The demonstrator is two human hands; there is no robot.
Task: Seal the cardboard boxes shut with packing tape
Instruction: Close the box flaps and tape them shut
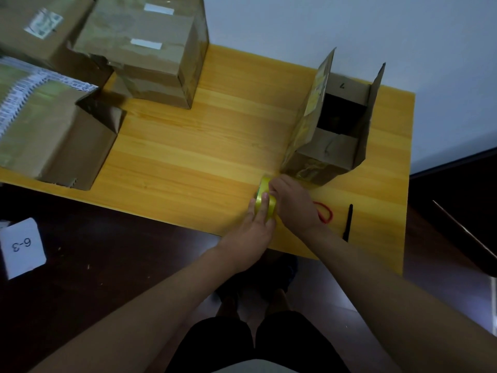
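A yellow roll of packing tape (265, 193) stands on edge near the front of the wooden table (201, 146). My left hand (255, 230) grips the roll from the near side, fingers laid over its rim. My right hand (294, 204) pinches at the roll's far upper edge. Just beyond the hands stands an open cardboard box (333, 135) with its two long flaps upright and its short flaps folded in.
Red-handled scissors (325, 212) and a black pen (348, 223) lie right of my right hand. A closed taped box (150, 52) stands at the back left, with more boxes (53, 135) along the left edge. A white card marked 6-3 (22, 247) lies on the floor.
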